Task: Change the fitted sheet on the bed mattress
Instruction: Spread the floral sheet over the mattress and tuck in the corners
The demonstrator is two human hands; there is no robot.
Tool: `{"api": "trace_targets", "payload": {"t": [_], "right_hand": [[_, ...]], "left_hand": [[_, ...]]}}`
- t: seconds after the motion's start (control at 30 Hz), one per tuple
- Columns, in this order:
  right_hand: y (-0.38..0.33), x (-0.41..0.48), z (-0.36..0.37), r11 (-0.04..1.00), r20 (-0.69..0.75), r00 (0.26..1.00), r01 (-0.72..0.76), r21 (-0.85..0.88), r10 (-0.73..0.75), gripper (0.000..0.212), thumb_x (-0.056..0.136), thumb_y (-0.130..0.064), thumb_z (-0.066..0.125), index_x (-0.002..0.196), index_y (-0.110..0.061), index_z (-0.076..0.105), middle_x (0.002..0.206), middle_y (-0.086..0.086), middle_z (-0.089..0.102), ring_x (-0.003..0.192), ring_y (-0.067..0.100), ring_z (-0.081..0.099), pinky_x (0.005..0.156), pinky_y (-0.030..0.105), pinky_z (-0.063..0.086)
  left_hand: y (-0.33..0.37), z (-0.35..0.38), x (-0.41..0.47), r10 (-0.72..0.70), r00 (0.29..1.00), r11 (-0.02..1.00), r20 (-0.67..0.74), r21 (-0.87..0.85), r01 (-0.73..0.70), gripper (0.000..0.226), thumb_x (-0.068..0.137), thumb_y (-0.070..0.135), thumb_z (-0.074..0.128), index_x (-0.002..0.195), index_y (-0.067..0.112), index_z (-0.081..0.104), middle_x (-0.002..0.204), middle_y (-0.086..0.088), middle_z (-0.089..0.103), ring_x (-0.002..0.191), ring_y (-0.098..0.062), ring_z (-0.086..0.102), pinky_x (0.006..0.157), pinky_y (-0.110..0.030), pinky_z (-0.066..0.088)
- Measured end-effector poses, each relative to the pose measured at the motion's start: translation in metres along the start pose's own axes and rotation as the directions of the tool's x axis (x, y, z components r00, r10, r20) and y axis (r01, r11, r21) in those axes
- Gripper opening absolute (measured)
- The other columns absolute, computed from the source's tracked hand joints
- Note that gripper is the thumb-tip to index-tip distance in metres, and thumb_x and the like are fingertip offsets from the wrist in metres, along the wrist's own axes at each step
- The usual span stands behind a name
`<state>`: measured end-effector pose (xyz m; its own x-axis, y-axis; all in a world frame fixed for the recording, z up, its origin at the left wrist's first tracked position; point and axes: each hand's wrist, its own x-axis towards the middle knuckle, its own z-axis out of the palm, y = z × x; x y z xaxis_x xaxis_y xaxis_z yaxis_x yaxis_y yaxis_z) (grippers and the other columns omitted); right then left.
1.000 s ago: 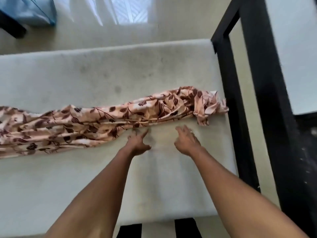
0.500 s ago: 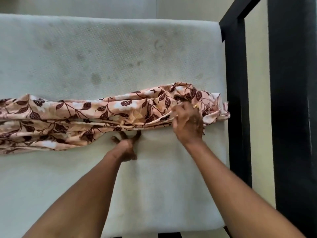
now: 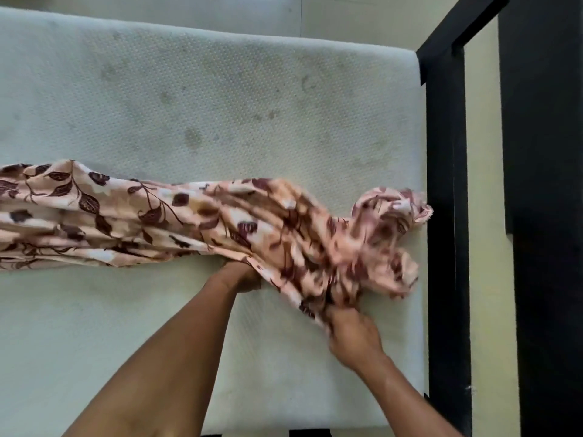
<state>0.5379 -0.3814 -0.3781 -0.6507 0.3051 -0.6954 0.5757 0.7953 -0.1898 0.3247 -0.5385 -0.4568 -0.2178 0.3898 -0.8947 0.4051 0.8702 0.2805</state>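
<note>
Sheet, left stretch: the floral sheet (image 3: 104, 216) lies bunched in a long rope across the bare mattress (image 3: 202, 99), running off the left edge of view. This part looks sharp and much as it lay half a second ago.

Left hand: the left hand (image 3: 243, 275) has slid under the near edge of the roll. A second ago it was open-fingered on the mattress just short of the cloth; now the fingers are buried in the fabric and I can't see them. It seems closed on a fold, but I couldn't swear to it.

Sheet, right end: the bundle here is smeared with motion and has spread toward the person; half a second ago it was a tight, tidy end by the frame.

Right hand: the right hand (image 3: 353, 335) was up on top of the roll half a second ago. It has since come back toward the person, fist closed on a gathered bit of sheet and pulling it out of the bunch.

Bed frame: the black bed frame (image 3: 444, 184) stands at the mattress's right edge, the sheet's tip touching it.

What it means: the mattress is stripped, and I'd say the fresh sheet is only now being opened out to find a corner; no corner is fitted yet.
</note>
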Motion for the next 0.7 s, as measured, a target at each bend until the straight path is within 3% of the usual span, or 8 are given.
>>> {"api": "trace_targets", "payload": {"t": [0.07,0.17,0.27,0.37,0.47,0.5,0.6,0.7], "right_hand": [[-0.009,-0.014,0.018,0.997,0.391,0.920,0.004,0.076,-0.034,0.004,0.091,-0.027,0.057,0.094,-0.024,0.055,0.112,0.010,0.065,0.109,0.037,0.063,0.076,0.035,0.046],[-0.024,-0.020,0.024,0.988,0.417,0.899,0.087,0.125,-0.132,0.012,0.090,-0.028,0.059,0.084,-0.025,0.049,0.104,0.012,0.064,0.101,0.037,0.064,0.070,0.032,0.040],[-0.036,-0.026,0.013,0.988,0.293,0.945,0.132,0.077,-0.149,0.010,0.089,-0.032,0.056,0.087,-0.023,0.057,0.102,0.009,0.067,0.095,0.033,0.066,0.070,0.034,0.047],[-0.035,-0.025,-0.010,0.977,-0.096,0.985,0.157,0.144,-0.144,0.020,0.091,-0.038,0.055,0.096,-0.024,0.069,0.090,-0.002,0.073,0.078,0.020,0.067,0.071,0.035,0.057],[-0.022,0.002,-0.030,0.967,-0.474,0.878,0.179,0.183,-0.073,0.023,0.090,-0.039,0.063,0.106,-0.024,0.067,0.100,-0.002,0.070,0.086,0.017,0.065,0.077,0.037,0.058],[-0.017,0.014,-0.034,0.971,-0.456,0.889,0.143,0.189,-0.042,0.038,0.087,-0.044,0.066,0.119,-0.023,0.063,0.113,0.001,0.067,0.099,0.021,0.065,0.088,0.042,0.056],[-0.014,0.030,-0.030,0.998,-0.084,0.994,-0.064,0.018,0.065,0.075,0.088,-0.049,0.068,0.150,-0.023,0.036,0.149,0.008,0.047,0.138,0.029,0.045,0.122,0.053,0.022],[-0.028,0.002,-0.009,0.996,-0.069,0.996,0.049,-0.078,-0.054,0.028,0.093,-0.032,0.064,0.118,-0.022,0.055,0.117,0.006,0.063,0.108,0.025,0.058,0.108,0.045,0.039]], "left_hand": [[-0.001,0.004,-0.004,0.070,0.995,0.997,-0.071,0.024,-0.069,0.053,0.104,0.029,0.052,0.154,0.015,0.042,0.164,-0.006,0.031,0.150,-0.022,0.030,0.121,-0.030,0.022],[0.002,0.012,-0.016,0.085,0.988,0.996,-0.130,0.004,-0.085,0.063,0.101,0.043,0.048,0.159,0.025,0.032,0.170,-0.005,0.016,0.154,-0.023,0.020,0.125,-0.036,0.019],[0.008,0.030,-0.053,-0.035,0.940,0.981,-0.339,-0.191,-0.032,0.059,0.090,0.032,0.064,0.146,0.021,0.050,0.154,-0.011,0.046,0.133,-0.034,0.051,0.108,-0.039,0.045],[0.000,0.051,-0.082,-0.160,0.754,0.926,-0.637,-0.361,-0.108,0.034,0.080,0.010,0.061,0.112,0.016,0.072,0.114,-0.012,0.071,0.099,-0.036,0.066,0.081,-0.037,0.053],[0.006,0.047,-0.096,-0.277,0.590,0.907,-0.758,-0.408,-0.099,0.016,0.089,0.022,0.060,0.087,0.019,0.075,0.078,-0.005,0.073,0.071,-0.028,0.067,0.063,-0.034,0.052],[0.012,0.041,-0.095,-0.332,0.582,0.874,-0.742,-0.474,-0.106,0.021,0.093,0.036,0.060,0.088,0.019,0.073,0.078,-0.002,0.072,0.071,-0.024,0.066,0.065,-0.034,0.052],[0.023,0.027,-0.079,-0.438,0.692,0.773,-0.574,-0.633,-0.035,0.049,0.090,0.064,0.060,0.098,0.017,0.067,0.092,-0.002,0.067,0.088,-0.022,0.061,0.080,-0.037,0.052],[0.021,0.033,-0.072,-0.446,0.740,0.772,-0.504,-0.635,0.033,0.033,0.091,0.038,0.063,0.099,0.006,0.066,0.099,-0.018,0.070,0.096,-0.038,0.065,0.079,-0.039,0.051]]}}
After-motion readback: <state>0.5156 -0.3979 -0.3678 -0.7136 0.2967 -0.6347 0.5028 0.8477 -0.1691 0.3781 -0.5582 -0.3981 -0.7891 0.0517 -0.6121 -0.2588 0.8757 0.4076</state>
